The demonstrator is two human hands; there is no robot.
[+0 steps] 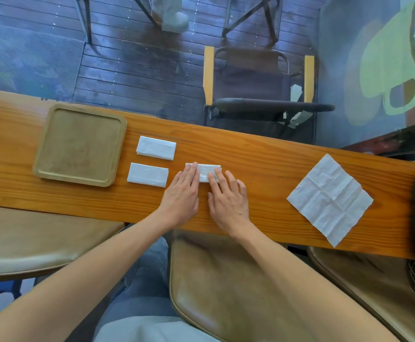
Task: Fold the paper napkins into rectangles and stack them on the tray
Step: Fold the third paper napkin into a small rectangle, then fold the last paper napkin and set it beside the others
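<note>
The fingers (193,172) of the left hand (180,193) lie straight and close together, flat on the left end of a small folded napkin (207,172), pressing it to the table (251,154). The fingers (218,178) of the right hand (228,199) are slightly spread, and the first two rest on the napkin's right half while the others lie on the wood just beside it. Neither hand grips anything; both are open, palms down, covering the near edge of the napkin. The thumbs lie close to each other on the bare wood below the napkin.

Both wrists are flat and low, and the bare forearms run back toward the camera, spreading apart as they come near.

Left of the hands, two more folded napkins lie on the table side by side: the far one (156,147) and the near one (148,174), apart from each other and from the pressed napkin. Just beside them on the left sits a square wooden tray (44,144) with rounded corners, nothing in it. Well to the right, an unfolded napkin (330,199) lies flat, turned like a diamond, creased into squares.

Beyond the table stands a folding chair (258,80) on dark floorboards.
</note>
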